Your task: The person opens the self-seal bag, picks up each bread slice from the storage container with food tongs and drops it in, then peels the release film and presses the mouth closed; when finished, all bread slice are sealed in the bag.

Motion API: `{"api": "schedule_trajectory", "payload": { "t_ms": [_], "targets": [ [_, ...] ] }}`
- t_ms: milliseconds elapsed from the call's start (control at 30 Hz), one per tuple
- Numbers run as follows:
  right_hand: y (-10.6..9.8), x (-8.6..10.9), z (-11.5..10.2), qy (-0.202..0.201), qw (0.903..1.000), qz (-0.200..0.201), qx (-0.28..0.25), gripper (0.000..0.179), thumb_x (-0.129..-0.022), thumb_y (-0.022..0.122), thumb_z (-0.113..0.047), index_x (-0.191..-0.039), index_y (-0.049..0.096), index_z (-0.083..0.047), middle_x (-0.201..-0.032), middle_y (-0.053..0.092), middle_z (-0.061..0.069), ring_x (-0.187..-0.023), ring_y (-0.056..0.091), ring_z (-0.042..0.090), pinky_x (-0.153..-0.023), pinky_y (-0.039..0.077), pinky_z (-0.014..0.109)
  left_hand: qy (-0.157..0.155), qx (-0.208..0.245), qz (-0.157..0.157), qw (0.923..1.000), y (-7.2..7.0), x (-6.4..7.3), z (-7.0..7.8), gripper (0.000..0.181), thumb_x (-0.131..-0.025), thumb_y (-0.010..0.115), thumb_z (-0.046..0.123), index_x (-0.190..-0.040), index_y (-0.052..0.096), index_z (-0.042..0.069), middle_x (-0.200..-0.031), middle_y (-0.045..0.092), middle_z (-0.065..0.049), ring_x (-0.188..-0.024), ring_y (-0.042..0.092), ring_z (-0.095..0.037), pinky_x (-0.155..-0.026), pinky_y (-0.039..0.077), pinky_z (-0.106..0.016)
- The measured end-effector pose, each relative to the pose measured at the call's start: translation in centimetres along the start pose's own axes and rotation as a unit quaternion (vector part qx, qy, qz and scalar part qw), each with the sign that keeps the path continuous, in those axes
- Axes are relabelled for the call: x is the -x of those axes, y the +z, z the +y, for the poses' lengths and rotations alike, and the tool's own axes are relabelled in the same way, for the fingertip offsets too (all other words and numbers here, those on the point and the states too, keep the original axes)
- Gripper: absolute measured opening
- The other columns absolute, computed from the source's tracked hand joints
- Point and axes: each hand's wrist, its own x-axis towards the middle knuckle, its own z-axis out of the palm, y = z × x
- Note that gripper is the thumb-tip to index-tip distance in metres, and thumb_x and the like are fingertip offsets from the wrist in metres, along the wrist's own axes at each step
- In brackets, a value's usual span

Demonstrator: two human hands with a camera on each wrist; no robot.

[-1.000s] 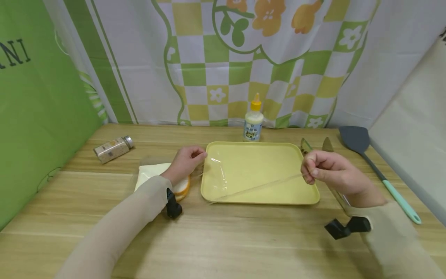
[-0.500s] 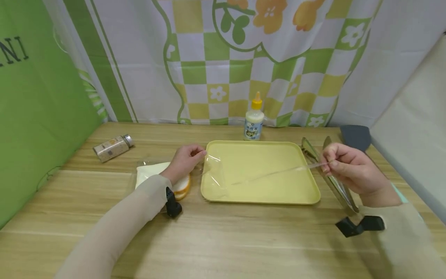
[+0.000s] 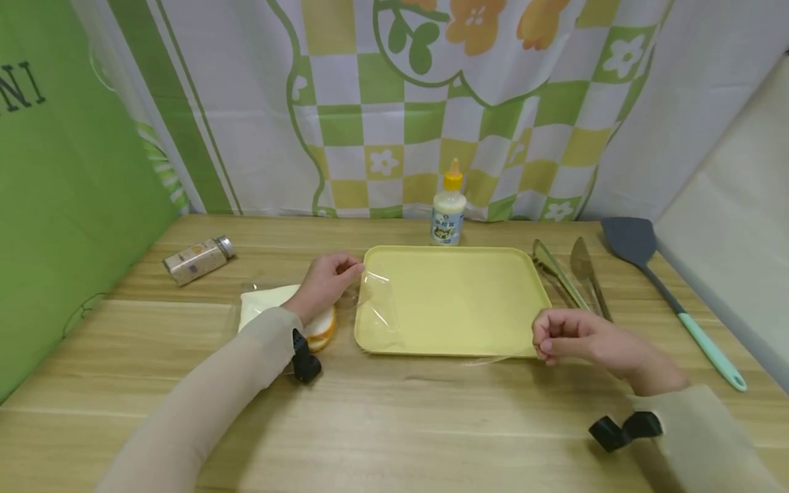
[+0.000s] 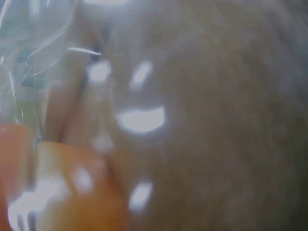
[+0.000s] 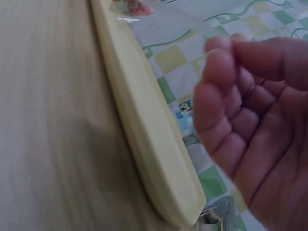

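Slices of white bread lie in a clear plastic bag left of the yellow tray. The bag's loose plastic spreads over the tray's left end. My left hand lies across the bread and pinches the bag between thumb and forefinger at the tray's left rim. At the tray's front right corner, my right hand pinches a thin strip of clear plastic, which trails leftward along the front rim. In the left wrist view, orange-brown crust shows blurred through the shiny plastic.
Behind the tray stands a squeeze bottle with a yellow cap. A seasoning shaker lies on its side at the left. Metal tongs lie just right of the tray, and a dark spatula with a mint handle lies farther right.
My right hand moved right with the plastic strip, then came back left and down to the tray's front corner. My left hand stayed in place on the bag.
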Motion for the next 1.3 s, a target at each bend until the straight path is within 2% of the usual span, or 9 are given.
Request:
{"api": "schedule_trajectory", "payload": {
  "t_ms": [133, 267, 400, 500, 633, 767, 1033, 1233, 1300],
  "targets": [
    [0.3, 0.4, 0.4, 0.070, 0.9975, -0.010, 0.003, 0.005, -0.092, 0.042, 0.011, -0.096, 0.044, 0.011, -0.081, 0.057, 0.002, -0.073, 0.057, 0.009, -0.060, 0.051, 0.028, -0.001, -0.004, -0.001, 1.0000, 0.0, 0.1, 0.2, 0.022, -0.093, 0.058, 0.023, -0.099, 0.066, 0.003, -0.095, 0.064, -0.013, -0.081, 0.051, -0.018, -0.070, 0.044, -0.027],
    [0.4, 0.9, 0.4, 0.149, 0.9883, 0.014, 0.031, 0.016, -0.092, 0.050, 0.002, -0.102, 0.044, 0.013, -0.080, 0.061, 0.002, -0.070, 0.058, 0.007, -0.060, 0.053, 0.027, -0.001, -0.002, 0.001, 1.0000, 0.0, 0.1, 0.3, 0.022, -0.092, 0.058, 0.022, -0.098, 0.066, 0.003, -0.093, 0.064, -0.012, -0.079, 0.051, -0.017, -0.068, 0.043, -0.026],
    [0.2, 1.3, 0.1, 0.186, 0.9788, 0.049, 0.071, 0.023, -0.092, 0.053, -0.003, -0.107, 0.044, 0.012, -0.077, 0.063, 0.006, -0.068, 0.059, 0.010, -0.059, 0.053, 0.029, -0.002, 0.010, 0.003, 0.9999, 0.0, 0.0, 0.4, 0.023, -0.092, 0.058, 0.023, -0.097, 0.066, 0.002, -0.092, 0.063, -0.013, -0.078, 0.050, -0.016, -0.068, 0.043, -0.026],
    [-0.1, 1.4, -0.1, 0.173, 0.9803, 0.061, 0.072, 0.024, -0.093, 0.050, -0.001, -0.111, 0.042, 0.013, -0.077, 0.063, 0.007, -0.067, 0.059, 0.011, -0.057, 0.053, 0.029, -0.004, 0.020, 0.008, 0.9998, 0.0, -0.1, 0.3, 0.024, -0.092, 0.058, 0.022, -0.098, 0.066, 0.001, -0.090, 0.063, -0.012, -0.076, 0.049, -0.015, -0.066, 0.043, -0.025],
    [-0.4, 1.2, -0.4, 0.148, 0.9843, 0.073, 0.062, 0.018, -0.094, 0.047, 0.001, -0.112, 0.046, 0.005, -0.077, 0.061, 0.002, -0.065, 0.056, 0.010, -0.056, 0.050, 0.027, -0.004, 0.031, 0.021, 0.9993, -0.1, 0.0, 0.3, 0.024, -0.092, 0.058, 0.022, -0.097, 0.065, 0.000, -0.085, 0.060, -0.008, -0.074, 0.047, -0.015, -0.063, 0.042, -0.024],
    [-0.2, 0.4, -1.0, 0.153, 0.9826, 0.087, 0.060, 0.017, -0.094, 0.048, -0.002, -0.111, 0.047, 0.001, -0.077, 0.059, 0.000, -0.064, 0.054, 0.010, -0.057, 0.048, 0.027, 0.000, 0.036, 0.032, 0.9989, -0.1, 0.0, 0.6, 0.023, -0.092, 0.058, 0.022, -0.096, 0.065, 0.001, -0.081, 0.058, -0.006, -0.072, 0.047, -0.016, -0.061, 0.041, -0.024],
    [1.0, -3.0, -1.5, 0.144, 0.9815, 0.082, 0.096, 0.029, -0.094, 0.052, -0.008, -0.111, 0.044, 0.014, -0.078, 0.062, 0.003, -0.066, 0.058, 0.014, -0.062, 0.051, 0.030, 0.034, 0.027, 0.063, 0.9971, -0.7, 0.2, 1.9, 0.023, -0.092, 0.058, 0.020, -0.093, 0.065, -0.002, -0.083, 0.060, -0.013, -0.073, 0.048, -0.016, -0.065, 0.042, -0.025],
    [2.0, -5.6, -1.6, 0.151, 0.9805, 0.072, 0.103, 0.030, -0.094, 0.054, -0.012, -0.109, 0.048, 0.012, -0.078, 0.060, 0.007, -0.066, 0.058, 0.015, -0.062, 0.052, 0.031, 0.051, 0.018, 0.113, 0.9921, -1.5, 0.1, 2.8, 0.023, -0.092, 0.059, 0.022, -0.091, 0.066, 0.000, -0.079, 0.060, -0.009, -0.071, 0.048, -0.015, -0.063, 0.042, -0.024],
    [2.3, -6.3, -1.6, 0.145, 0.9823, 0.066, 0.099, 0.029, -0.093, 0.054, -0.011, -0.108, 0.047, 0.013, -0.078, 0.060, 0.007, -0.066, 0.058, 0.014, -0.063, 0.051, 0.030, 0.068, 0.020, 0.129, 0.9890, -1.9, 0.1, 3.2, 0.023, -0.091, 0.059, 0.022, -0.090, 0.066, 0.000, -0.075, 0.059, -0.007, -0.068, 0.047, -0.015, -0.061, 0.041, -0.023]
  ]
}}
